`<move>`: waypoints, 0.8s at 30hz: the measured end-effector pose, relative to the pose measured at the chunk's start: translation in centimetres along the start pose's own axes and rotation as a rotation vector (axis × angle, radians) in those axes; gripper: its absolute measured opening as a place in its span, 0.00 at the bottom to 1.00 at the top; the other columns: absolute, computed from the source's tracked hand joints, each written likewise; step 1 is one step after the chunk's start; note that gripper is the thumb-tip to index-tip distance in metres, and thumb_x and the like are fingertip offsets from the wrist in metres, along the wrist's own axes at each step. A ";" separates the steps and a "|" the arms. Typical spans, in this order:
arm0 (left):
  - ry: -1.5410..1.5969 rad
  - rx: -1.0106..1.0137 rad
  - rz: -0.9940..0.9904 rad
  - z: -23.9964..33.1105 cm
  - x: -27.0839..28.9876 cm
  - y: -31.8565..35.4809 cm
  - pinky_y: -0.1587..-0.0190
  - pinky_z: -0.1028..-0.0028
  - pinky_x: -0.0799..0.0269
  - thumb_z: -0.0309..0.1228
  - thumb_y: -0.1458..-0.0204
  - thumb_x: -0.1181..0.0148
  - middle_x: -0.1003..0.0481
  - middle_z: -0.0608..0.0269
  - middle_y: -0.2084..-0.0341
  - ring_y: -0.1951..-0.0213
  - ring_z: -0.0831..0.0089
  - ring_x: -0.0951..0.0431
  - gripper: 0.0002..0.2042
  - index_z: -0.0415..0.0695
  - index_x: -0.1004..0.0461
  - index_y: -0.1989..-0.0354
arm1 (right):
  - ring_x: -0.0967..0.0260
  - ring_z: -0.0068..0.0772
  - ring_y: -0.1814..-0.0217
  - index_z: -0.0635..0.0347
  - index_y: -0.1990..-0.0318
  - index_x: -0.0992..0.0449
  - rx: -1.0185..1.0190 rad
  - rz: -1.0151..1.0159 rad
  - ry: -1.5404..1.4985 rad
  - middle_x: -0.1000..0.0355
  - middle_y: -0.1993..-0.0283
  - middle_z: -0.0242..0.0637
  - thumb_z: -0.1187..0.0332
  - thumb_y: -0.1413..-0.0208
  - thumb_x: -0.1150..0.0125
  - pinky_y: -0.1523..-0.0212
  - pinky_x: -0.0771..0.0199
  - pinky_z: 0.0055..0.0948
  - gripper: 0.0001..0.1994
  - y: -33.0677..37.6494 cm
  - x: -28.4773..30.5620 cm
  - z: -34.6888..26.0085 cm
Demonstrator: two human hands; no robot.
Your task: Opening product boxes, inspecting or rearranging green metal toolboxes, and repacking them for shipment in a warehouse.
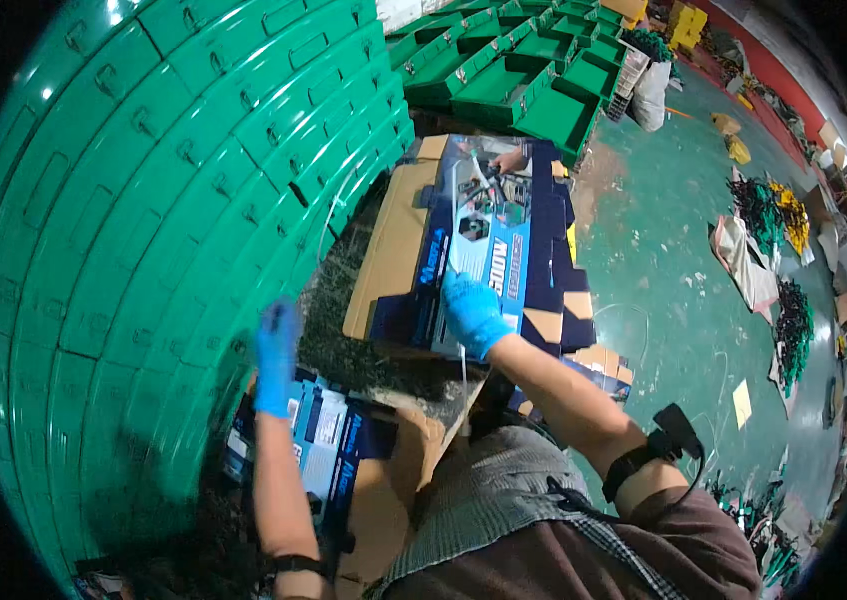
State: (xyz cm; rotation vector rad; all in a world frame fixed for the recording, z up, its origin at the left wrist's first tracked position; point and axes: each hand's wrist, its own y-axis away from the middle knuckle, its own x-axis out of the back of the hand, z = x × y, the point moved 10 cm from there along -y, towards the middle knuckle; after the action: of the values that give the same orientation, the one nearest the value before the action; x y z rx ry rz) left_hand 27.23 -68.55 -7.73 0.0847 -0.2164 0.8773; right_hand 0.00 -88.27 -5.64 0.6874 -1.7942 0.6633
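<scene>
A stack of flattened printed cartons [398, 255], blue and dark navy with brown undersides, lies in front of me. My right hand [476, 315], in a blue glove, is on the top carton with its fingers curled. A thin white strap [463, 372] hangs below that hand and seems to pass through it, though the fingers partly hide the grip. My left hand [276, 345], also blue-gloved, is raised left of the stack, over a lower pile of similar cartons [323, 425]. Motion smears its fingers.
A tall wall of green metal boxes [133, 210] rises close on my left. Open green trays [503, 85] stand behind the stack. On the green floor [658, 230] at right lie a white sack [651, 97] and bundles of dark and yellow straps [793, 330].
</scene>
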 end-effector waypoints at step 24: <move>0.052 0.334 -0.287 -9.8 -13.0 4.9 0.45 0.71 0.37 0.54 0.46 0.47 0.34 0.58 0.45 0.46 0.70 0.32 0.34 0.41 0.40 0.38 | 0.29 0.48 0.57 0.67 0.52 0.29 -1.047 0.597 0.511 0.28 0.56 0.50 0.61 0.45 0.48 0.53 0.32 0.37 0.19 36.2 35.9 41.2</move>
State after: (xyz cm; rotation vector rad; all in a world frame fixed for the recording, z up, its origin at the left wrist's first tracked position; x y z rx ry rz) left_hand 16.93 -73.58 -20.25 0.3943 -0.0058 0.6211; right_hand -62.23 -98.28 12.33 -0.6850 -1.5513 0.1571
